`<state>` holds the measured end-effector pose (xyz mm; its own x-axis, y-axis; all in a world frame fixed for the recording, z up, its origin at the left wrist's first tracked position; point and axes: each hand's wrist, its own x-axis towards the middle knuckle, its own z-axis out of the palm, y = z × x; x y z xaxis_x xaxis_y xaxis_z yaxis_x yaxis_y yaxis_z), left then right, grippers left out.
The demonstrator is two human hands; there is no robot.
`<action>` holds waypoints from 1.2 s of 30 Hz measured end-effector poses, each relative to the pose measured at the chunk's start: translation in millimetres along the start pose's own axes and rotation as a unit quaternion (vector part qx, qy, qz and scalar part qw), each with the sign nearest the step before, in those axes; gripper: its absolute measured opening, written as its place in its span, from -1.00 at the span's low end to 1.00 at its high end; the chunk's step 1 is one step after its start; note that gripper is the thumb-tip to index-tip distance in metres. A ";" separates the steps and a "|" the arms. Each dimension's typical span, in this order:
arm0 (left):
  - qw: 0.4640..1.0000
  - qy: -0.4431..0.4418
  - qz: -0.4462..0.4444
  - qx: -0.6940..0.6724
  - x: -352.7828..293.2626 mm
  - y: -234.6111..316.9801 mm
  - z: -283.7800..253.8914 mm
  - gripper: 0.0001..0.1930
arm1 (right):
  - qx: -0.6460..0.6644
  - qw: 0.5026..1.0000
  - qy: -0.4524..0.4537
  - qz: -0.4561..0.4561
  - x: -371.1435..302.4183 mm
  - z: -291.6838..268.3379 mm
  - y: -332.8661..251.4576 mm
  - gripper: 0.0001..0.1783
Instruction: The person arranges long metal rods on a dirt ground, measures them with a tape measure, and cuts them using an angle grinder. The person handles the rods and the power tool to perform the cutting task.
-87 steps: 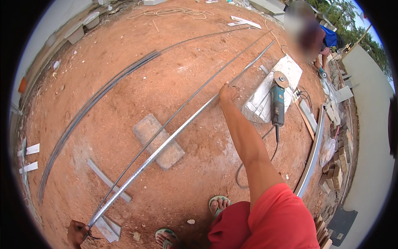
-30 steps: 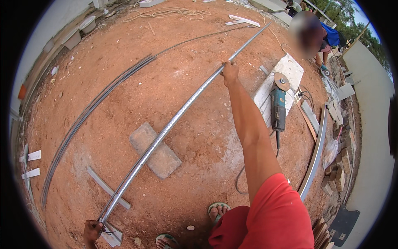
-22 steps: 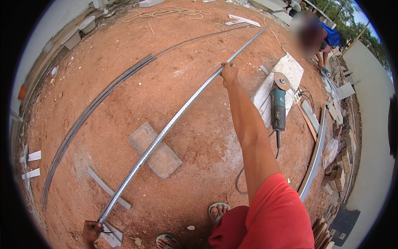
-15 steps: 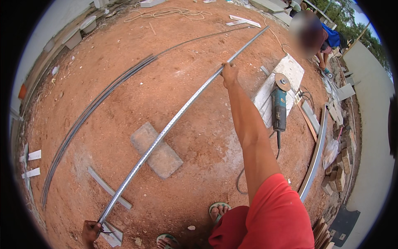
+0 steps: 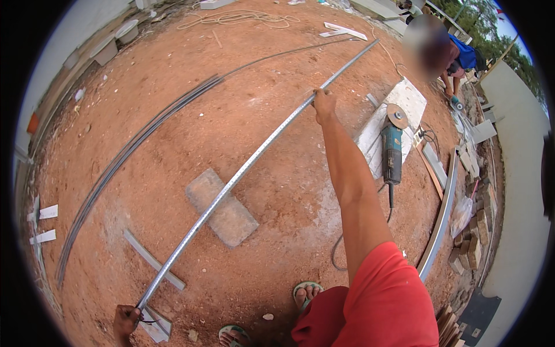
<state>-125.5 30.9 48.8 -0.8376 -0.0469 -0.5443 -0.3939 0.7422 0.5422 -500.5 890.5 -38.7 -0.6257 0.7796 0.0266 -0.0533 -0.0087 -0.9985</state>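
Silver bar (image 5: 248,165) meets left hand (image 5: 126,320) — lower end hidden there.

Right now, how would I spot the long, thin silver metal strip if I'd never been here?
On the reddish dirt ground, find the grey rectangular concrete block; the silver metal strip crosses over it diagonally. The left hand holds its near end and the right hand grips it farther up, unlike the dark grey metal rods lying to its left.

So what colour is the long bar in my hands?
The bar is silvery grey, seen best in the head view.
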 end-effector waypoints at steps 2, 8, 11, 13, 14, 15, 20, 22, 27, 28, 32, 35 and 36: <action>1.000 0.001 -0.003 -0.002 0.9 1.1 1.8 -0.64 | -0.014 1.000 0.001 -0.011 4.5 -0.5 4.2 -0.76; 0.999 0.019 0.014 -0.031 8.7 -3.2 6.7 -0.70 | -0.067 0.997 0.028 -0.026 24.7 2.3 12.3 -0.69; 0.998 0.039 -0.022 -0.035 0.3 18.8 2.4 -0.84 | 0.038 0.999 -0.025 0.016 16.6 2.2 14.4 -0.85; 0.997 0.024 -0.044 -0.060 -5.0 14.4 -2.8 -0.76 | 0.043 0.998 -0.031 0.030 13.8 6.3 19.5 -0.87; 0.996 0.029 -0.070 -0.045 -7.4 28.9 -2.2 -0.74 | 0.050 0.997 -0.037 0.036 12.7 5.9 22.9 -0.85; 0.997 0.037 -0.066 -0.032 -6.1 33.2 -2.3 -0.74 | 0.051 0.997 -0.039 0.033 24.0 0.4 25.2 -0.82; 0.995 0.038 -0.075 0.052 0.8 35.9 1.7 -0.66 | 0.040 0.995 -0.082 0.033 56.0 -15.5 29.0 -0.71; 0.992 0.042 -0.094 0.073 -5.5 30.9 3.2 -0.69 | 0.029 0.995 -0.080 0.043 40.3 -3.8 27.4 -0.68; 0.989 0.061 -0.103 0.089 5.4 28.0 7.5 -0.73 | 0.029 0.995 -0.075 0.051 44.4 -10.7 13.3 -0.56; 0.988 0.071 -0.104 0.090 6.2 29.0 9.8 -0.74 | 0.018 0.996 -0.077 0.050 43.7 -11.1 13.1 -0.55; 0.980 0.078 -0.144 0.109 7.4 31.3 11.5 -0.75 | -0.003 0.996 -0.075 0.054 37.7 -4.8 14.3 -0.51; 0.981 0.082 -0.135 0.115 13.1 41.2 9.6 -0.73 | -0.004 0.997 -0.064 0.043 48.7 -12.2 11.4 -0.49; 0.979 0.086 -0.136 0.122 12.3 41.9 9.9 -0.72 | -0.005 0.997 -0.064 0.042 45.9 -10.2 12.8 -0.49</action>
<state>-148.5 67.9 58.5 -0.7741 -0.3615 -0.5197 -0.5265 0.8234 0.2115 -522.0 932.5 -50.8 -0.7224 0.6896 -0.0516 0.0100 -0.0643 -0.9979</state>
